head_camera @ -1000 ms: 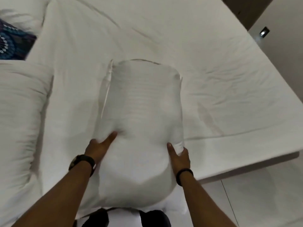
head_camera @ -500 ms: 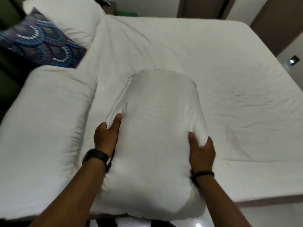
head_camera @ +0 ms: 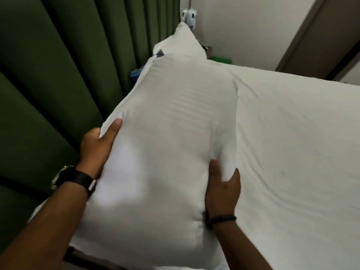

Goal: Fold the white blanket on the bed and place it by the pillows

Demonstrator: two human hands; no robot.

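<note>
I hold a thick folded white blanket [head_camera: 167, 137], a puffy bundle lifted off the bed and filling the middle of the head view. My left hand [head_camera: 98, 147] grips its left edge, thumb on top. My right hand [head_camera: 222, 186] clutches its lower right side, with fabric bunched between thumb and fingers. Beyond the bundle stands a white pillow [head_camera: 185, 43] at the head of the bed, and a sliver of a blue patterned pillow [head_camera: 136, 73] peeks out on its left. The bundle hides the nearer pillow.
The white bed sheet [head_camera: 292, 143] spreads to the right. Dark green curtains [head_camera: 58, 65] hang along the left. A white device [head_camera: 188, 17] is on the far wall, a green object [head_camera: 222, 60] sits past the bed, and a brown door frame [head_camera: 315, 36] rises at upper right.
The blanket bundle has been lifted off the sheet and carried left toward the pillows. My view swung left, bringing the curtains in. Both hands kept their grip on its sides.
</note>
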